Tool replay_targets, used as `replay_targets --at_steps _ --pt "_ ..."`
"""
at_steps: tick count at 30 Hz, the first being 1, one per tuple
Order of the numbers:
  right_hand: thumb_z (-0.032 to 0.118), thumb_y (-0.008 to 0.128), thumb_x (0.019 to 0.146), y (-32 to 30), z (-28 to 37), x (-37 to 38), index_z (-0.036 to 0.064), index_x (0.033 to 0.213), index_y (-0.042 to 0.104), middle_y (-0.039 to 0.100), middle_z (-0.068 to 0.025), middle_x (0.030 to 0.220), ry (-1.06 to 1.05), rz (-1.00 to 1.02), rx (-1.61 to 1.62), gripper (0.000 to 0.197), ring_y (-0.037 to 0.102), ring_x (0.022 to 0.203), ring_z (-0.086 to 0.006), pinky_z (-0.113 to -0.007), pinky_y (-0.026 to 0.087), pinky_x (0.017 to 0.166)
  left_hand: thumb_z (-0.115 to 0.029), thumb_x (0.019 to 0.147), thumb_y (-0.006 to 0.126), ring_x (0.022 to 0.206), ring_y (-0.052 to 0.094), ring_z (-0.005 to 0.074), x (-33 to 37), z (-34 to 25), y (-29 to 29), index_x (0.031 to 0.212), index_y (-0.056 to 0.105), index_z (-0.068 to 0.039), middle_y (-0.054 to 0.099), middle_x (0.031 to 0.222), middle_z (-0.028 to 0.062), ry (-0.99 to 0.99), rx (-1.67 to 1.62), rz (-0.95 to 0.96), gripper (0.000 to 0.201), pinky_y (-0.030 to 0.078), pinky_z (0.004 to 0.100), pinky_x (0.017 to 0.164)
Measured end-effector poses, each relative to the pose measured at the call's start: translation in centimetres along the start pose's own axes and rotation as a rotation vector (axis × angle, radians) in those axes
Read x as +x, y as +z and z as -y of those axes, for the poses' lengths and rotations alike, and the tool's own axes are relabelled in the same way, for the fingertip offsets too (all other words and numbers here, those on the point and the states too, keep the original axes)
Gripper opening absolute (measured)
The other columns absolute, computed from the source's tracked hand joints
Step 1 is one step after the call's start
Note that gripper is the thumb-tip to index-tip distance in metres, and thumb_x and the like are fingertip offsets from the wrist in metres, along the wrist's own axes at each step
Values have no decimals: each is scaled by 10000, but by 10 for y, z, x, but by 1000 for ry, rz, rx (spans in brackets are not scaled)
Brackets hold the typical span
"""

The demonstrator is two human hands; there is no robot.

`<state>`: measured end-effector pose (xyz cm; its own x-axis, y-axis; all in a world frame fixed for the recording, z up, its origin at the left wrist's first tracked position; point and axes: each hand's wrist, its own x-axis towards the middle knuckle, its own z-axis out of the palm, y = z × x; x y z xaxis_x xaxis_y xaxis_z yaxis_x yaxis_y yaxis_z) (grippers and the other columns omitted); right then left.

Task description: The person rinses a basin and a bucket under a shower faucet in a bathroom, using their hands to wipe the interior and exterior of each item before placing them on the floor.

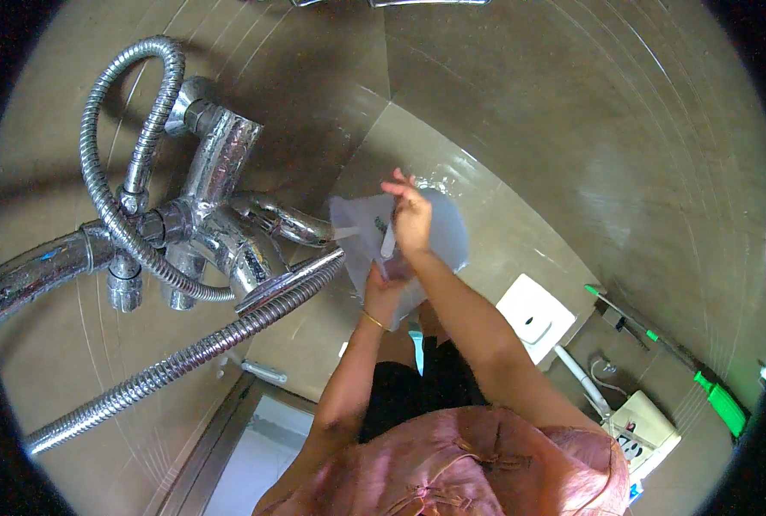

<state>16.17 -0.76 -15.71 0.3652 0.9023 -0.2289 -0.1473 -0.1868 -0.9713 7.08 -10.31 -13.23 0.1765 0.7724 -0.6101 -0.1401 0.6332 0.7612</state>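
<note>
Below the tap's spout is a pale translucent plastic container (361, 225) with a small dark print on its side. My left hand (386, 288) is closed on its near part; the fingertips are partly hidden. My right hand (413, 225) is over the container, its fingers apart and pointing left. A narrow whitish strip (389, 242) shows beside my right wrist, and I cannot make out what it belongs to. What looks like a thin stream of water runs from the chrome spout (301, 228) onto the container's left side. Behind my right hand, a bluish rounded surface (450, 230) shows.
A chrome mixer tap (220, 189) with a coiled metal hose (91, 142) juts from the left wall. Another flexible hose (185, 370) crosses toward my left arm. At right are a white toilet (533, 318), a green-handled brush (720, 402) and wet floor tiles (495, 224). A doorway (258, 447) lies lower left.
</note>
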Motion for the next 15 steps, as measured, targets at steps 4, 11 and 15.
replay_targets --at_steps 4,11,15 --pt "-98 331 685 -11 7 19 14 975 552 478 -174 1128 -264 -24 -472 382 482 1015 -307 -339 401 829 -45 664 534 864 511 156 -14 -18 20 1178 329 -70 495 1047 43 37 -294 77 554 429 295 772" --pt "-4 474 648 1 32 -61 7 991 504 507 -173 1010 -632 308 -683 345 460 975 -317 -356 396 808 -27 706 492 946 515 205 -10 -2 -24 1170 358 -86 495 1086 79 88 -267 32 486 418 334 826" --pt "-41 429 680 -106 -27 24 25 967 514 511 -133 1030 -210 226 -776 306 461 953 -307 -375 361 823 -33 703 494 975 505 211 -38 -36 18 1154 376 -76 492 1109 100 69 -250 86 468 413 335 834"
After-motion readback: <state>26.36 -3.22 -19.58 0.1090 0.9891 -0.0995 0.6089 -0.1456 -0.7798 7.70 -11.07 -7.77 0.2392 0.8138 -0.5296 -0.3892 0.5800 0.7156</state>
